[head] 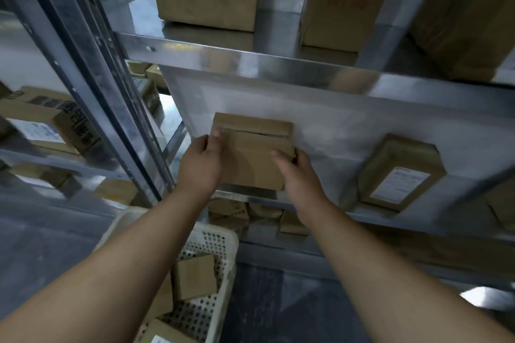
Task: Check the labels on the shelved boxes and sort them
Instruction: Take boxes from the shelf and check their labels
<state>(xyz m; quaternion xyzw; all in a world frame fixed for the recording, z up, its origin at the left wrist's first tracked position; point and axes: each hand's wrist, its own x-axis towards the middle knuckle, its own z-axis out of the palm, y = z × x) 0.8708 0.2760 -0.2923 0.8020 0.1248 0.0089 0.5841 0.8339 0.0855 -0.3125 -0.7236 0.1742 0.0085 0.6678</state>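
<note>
one box (252, 161), between left hand (199, 167), right hand (299, 181)

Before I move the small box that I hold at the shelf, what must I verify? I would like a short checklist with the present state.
1. Left hand grips small brown cardboard box: ok.
2. Right hand grips its other side: ok.
3. Label shows on the facing side: not ok.
4. White perforated plastic basket has free room: ok.
5. Labelled brown box on the right stands apart: ok.
</note>
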